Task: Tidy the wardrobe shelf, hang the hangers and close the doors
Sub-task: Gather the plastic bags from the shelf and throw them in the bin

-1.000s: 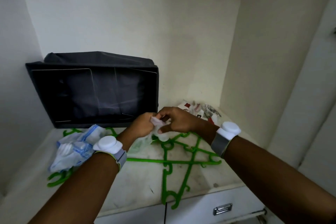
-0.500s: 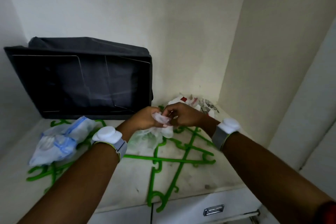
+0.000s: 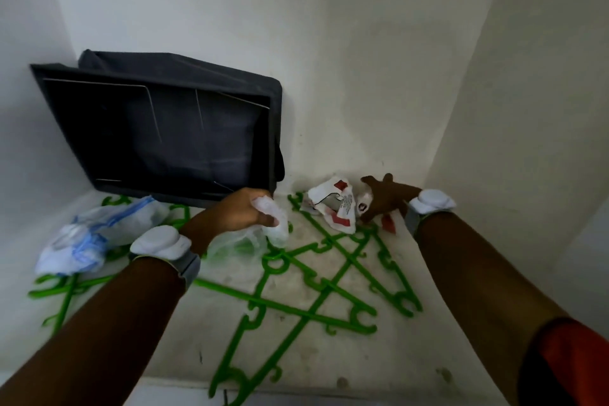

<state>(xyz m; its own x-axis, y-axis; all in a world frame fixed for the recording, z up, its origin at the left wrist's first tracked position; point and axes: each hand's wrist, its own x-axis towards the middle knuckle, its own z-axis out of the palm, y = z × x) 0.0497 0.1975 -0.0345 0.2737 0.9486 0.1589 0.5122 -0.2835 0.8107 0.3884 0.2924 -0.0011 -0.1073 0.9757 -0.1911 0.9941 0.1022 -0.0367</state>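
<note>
Several green plastic hangers (image 3: 316,290) lie crossed over one another on the wardrobe shelf (image 3: 389,359). My left hand (image 3: 237,212) is closed around a crumpled clear plastic bag (image 3: 273,221) that trails down onto the hangers. My right hand (image 3: 385,196) has reached to the back right corner, fingers spread, touching a crumpled white and red wrapper (image 3: 336,206) that lies there. More green hangers (image 3: 62,290) stick out at the left from under a blue and white plastic bag (image 3: 95,234).
A dark grey fabric storage box (image 3: 164,128) lies on its side against the back wall at the left, its opening facing me. The wardrobe's right side wall (image 3: 527,109) stands close to my right hand.
My hands have parted. The right hand let go of the clear bag and moved right to the white and red wrapper. The left hand kept the clear bag.
</note>
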